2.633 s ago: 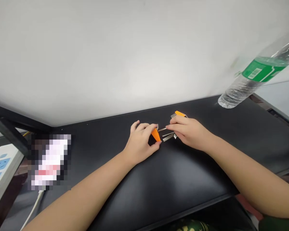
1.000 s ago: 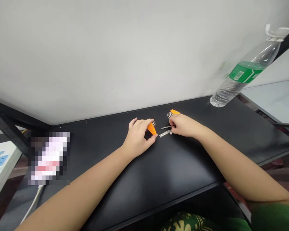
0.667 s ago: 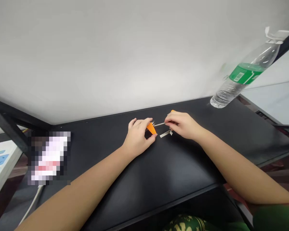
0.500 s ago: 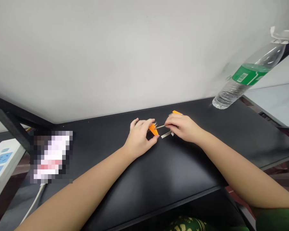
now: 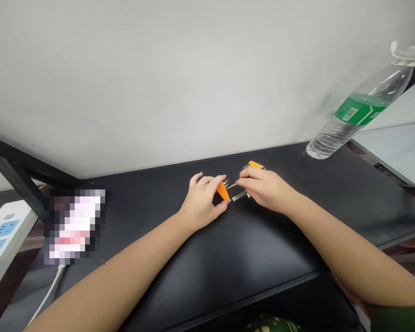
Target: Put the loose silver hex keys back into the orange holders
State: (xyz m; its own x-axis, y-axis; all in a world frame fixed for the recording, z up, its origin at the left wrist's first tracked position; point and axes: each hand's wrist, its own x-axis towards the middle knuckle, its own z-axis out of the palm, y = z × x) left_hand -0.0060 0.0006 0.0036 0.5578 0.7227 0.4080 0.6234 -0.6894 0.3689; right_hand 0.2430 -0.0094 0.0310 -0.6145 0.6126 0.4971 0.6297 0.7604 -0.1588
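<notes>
My left hand pinches an orange plastic holder between thumb and fingers, low over the black tabletop. Closed around a thin metal hex key, my right hand keeps its tip pointed left, close by the holder; whether the two touch, I cannot tell. Several bent metal hex keys lie together on the table between the hands, partly covered by the right fingers. Behind the right hand sits a second orange piece with metal rods sticking out of it.
A clear water bottle with a green label stands at the back right by the white wall. On the left lie a blurred-out phone-like object with a white cable and a white power strip. The black table ends near my body.
The hex key's tip, earlier in front of the orange holder's face, now shows at its right edge. The holder is tilted a little differently. The whole view has shifted slightly.
</notes>
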